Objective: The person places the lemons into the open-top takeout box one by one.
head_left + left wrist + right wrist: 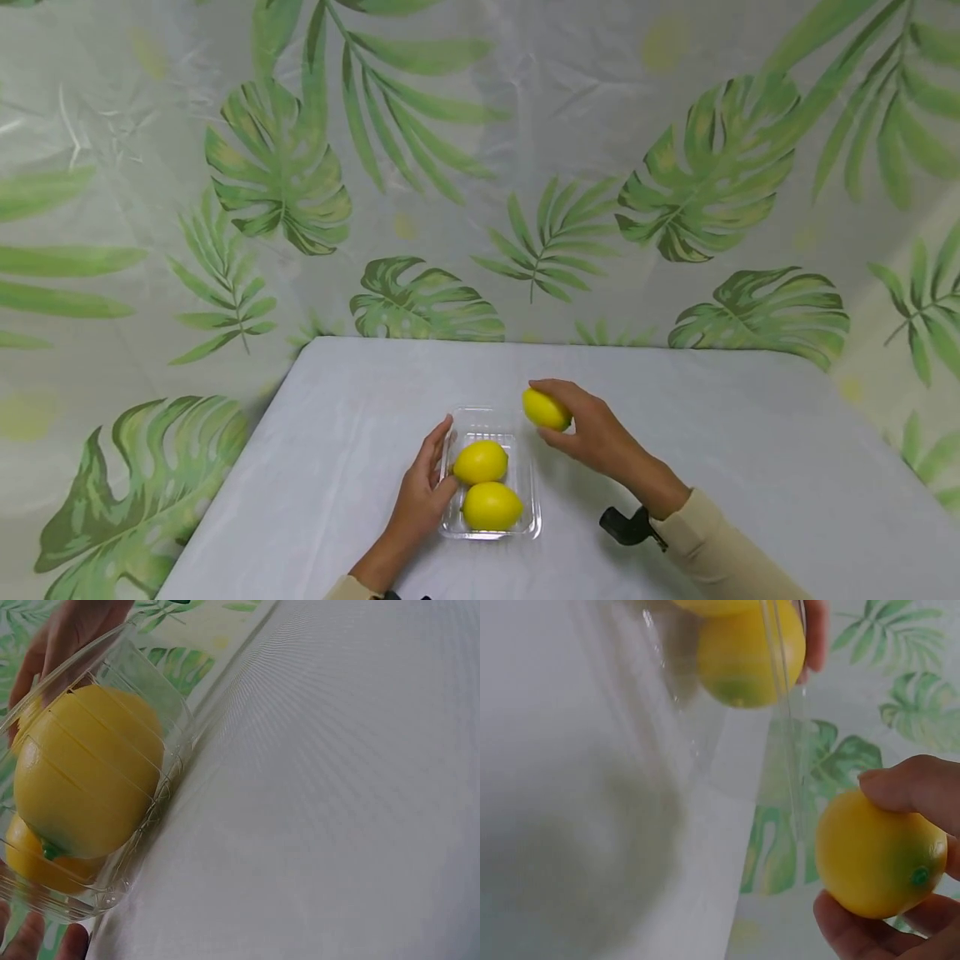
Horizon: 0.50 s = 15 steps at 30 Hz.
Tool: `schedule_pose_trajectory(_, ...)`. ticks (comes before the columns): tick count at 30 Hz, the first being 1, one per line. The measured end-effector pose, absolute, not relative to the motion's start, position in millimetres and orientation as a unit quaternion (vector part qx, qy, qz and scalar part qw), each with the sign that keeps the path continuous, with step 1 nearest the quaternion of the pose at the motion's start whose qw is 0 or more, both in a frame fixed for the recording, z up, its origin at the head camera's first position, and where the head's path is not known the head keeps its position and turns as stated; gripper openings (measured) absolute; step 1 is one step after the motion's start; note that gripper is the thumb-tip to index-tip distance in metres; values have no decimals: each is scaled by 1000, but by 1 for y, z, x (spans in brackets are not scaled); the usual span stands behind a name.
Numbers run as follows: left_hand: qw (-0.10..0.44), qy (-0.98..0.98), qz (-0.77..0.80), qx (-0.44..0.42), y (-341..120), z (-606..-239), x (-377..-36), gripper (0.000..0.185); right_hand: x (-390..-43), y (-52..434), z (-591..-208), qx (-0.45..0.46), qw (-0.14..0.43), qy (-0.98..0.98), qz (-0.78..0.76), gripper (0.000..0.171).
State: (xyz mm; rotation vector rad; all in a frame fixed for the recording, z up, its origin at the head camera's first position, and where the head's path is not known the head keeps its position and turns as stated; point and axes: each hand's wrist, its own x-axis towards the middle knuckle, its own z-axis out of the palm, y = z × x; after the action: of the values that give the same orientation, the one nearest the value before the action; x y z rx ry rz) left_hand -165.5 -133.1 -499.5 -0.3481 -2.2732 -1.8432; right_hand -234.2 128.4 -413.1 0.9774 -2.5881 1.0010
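Left hand (420, 492), fingers straight and laid flat against the left wall of the clear plastic tray (525, 483) on the white bench (750, 450), steadying rather than clasping it; risk judged here: a light tray sliding or tipping under a sideways push. Inside the tray, two lemons, far lemon (480, 462) touching near lemon (491, 506), far end bare. Right hand (592, 433), fingers curled round a third lemon (545, 409) just beyond the tray's far right corner; loose grip likely to send it rolling across the bench.
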Motion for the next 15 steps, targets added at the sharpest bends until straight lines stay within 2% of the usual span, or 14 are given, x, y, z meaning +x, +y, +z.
schedule_pose_trajectory(15, 75, -768, -628, -105, -132, -497, -169, 73, -219, 104, -413, 358, 58, -875, 321, 56)
